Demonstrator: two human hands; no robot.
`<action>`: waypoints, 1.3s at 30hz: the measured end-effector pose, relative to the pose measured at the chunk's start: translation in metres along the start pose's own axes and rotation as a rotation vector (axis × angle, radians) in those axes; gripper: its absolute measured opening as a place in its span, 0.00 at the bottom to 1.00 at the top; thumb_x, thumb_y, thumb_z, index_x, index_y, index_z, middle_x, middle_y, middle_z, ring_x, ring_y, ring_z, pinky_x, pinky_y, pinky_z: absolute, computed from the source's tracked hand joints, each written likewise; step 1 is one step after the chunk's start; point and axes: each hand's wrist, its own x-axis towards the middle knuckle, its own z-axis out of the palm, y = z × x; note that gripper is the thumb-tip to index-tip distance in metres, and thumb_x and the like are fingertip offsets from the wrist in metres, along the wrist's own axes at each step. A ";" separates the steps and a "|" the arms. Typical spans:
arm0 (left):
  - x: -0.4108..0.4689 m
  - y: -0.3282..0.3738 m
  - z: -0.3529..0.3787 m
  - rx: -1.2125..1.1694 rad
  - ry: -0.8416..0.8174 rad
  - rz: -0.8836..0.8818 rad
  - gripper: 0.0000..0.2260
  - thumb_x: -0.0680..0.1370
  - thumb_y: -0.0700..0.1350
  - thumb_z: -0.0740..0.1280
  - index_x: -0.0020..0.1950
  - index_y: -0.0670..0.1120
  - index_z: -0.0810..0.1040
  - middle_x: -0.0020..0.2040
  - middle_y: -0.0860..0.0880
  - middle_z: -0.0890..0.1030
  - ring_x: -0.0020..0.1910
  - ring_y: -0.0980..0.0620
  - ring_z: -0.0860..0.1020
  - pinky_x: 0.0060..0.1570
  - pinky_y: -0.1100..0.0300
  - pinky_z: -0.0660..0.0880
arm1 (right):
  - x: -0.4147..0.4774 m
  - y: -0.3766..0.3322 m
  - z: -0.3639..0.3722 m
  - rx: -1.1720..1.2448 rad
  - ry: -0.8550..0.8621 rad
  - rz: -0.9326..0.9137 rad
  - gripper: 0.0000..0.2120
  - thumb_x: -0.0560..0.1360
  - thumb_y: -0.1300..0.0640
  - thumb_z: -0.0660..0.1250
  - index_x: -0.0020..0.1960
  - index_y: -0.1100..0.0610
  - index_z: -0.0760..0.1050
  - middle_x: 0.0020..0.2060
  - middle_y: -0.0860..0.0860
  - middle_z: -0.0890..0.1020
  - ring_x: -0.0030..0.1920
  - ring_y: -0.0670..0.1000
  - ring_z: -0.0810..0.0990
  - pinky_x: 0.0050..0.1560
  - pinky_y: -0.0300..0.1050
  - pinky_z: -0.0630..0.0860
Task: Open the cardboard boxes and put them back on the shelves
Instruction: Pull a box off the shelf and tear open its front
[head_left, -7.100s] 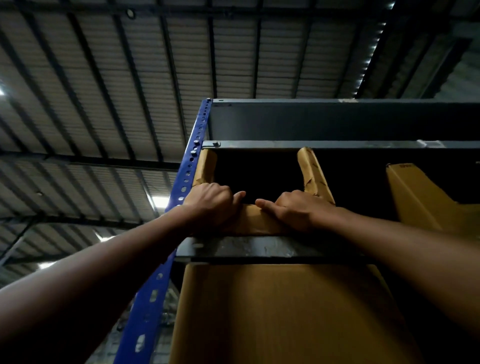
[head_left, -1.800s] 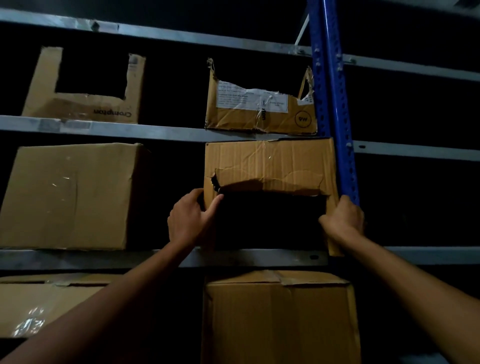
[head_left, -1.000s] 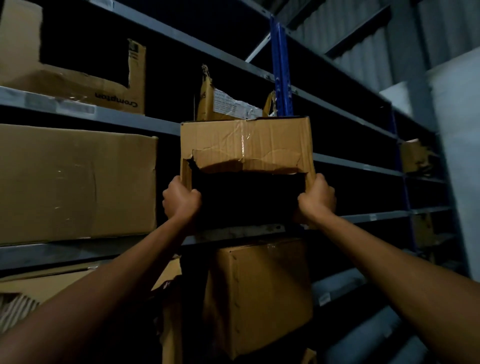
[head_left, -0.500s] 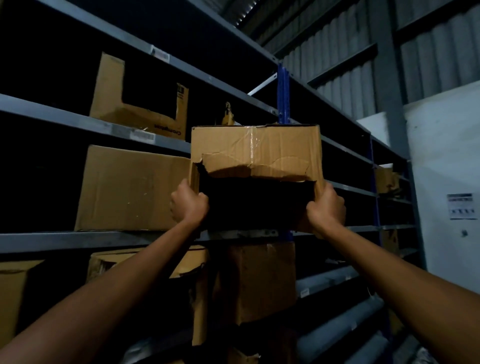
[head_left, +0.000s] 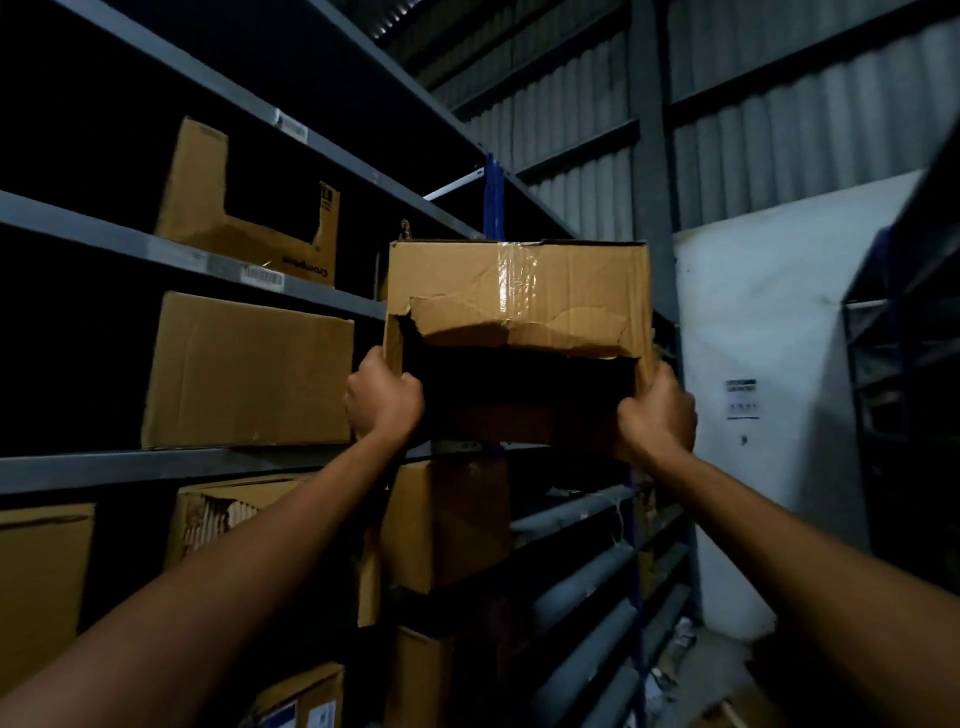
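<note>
I hold a brown cardboard box (head_left: 519, 291) up in front of me, off the shelf, at about head height. Its front face is torn open into a wide dark hole below a strip of clear tape. My left hand (head_left: 382, 400) grips the box's lower left edge at the hole. My right hand (head_left: 657, 413) grips its lower right corner. What is inside the box is too dark to see.
Grey metal shelves (head_left: 171, 462) with a blue upright (head_left: 493, 197) run along the left. They carry a closed box (head_left: 249, 369), a cut-open box (head_left: 244, 208) above it and more boxes (head_left: 447, 525) below. A white wall (head_left: 769, 338) and a dark rack (head_left: 904, 338) stand to the right.
Both hands took the torn box off the shelf and carried it out. My view has swung right, away from the rack, with the box now held a little further to the right.
</note>
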 end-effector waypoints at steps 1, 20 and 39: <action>-0.006 0.003 -0.004 -0.013 -0.003 -0.003 0.10 0.77 0.39 0.65 0.58 0.45 0.76 0.53 0.44 0.79 0.54 0.44 0.78 0.50 0.51 0.75 | -0.011 -0.002 -0.011 -0.023 0.023 0.022 0.17 0.74 0.66 0.62 0.62 0.60 0.69 0.53 0.63 0.78 0.51 0.64 0.78 0.45 0.48 0.71; -0.205 -0.083 -0.024 0.057 -0.546 -0.301 0.15 0.77 0.41 0.68 0.62 0.40 0.75 0.59 0.39 0.78 0.58 0.39 0.77 0.52 0.50 0.75 | -0.224 0.090 -0.119 -0.429 -0.036 0.406 0.16 0.75 0.60 0.65 0.62 0.58 0.71 0.58 0.59 0.78 0.58 0.62 0.77 0.56 0.54 0.75; -0.432 -0.290 -0.115 0.499 -0.773 -0.718 0.11 0.78 0.44 0.66 0.58 0.40 0.76 0.58 0.40 0.78 0.58 0.38 0.76 0.56 0.48 0.75 | -0.475 0.242 -0.066 -0.626 -0.520 0.732 0.17 0.77 0.54 0.66 0.64 0.57 0.72 0.61 0.59 0.78 0.60 0.62 0.77 0.57 0.54 0.75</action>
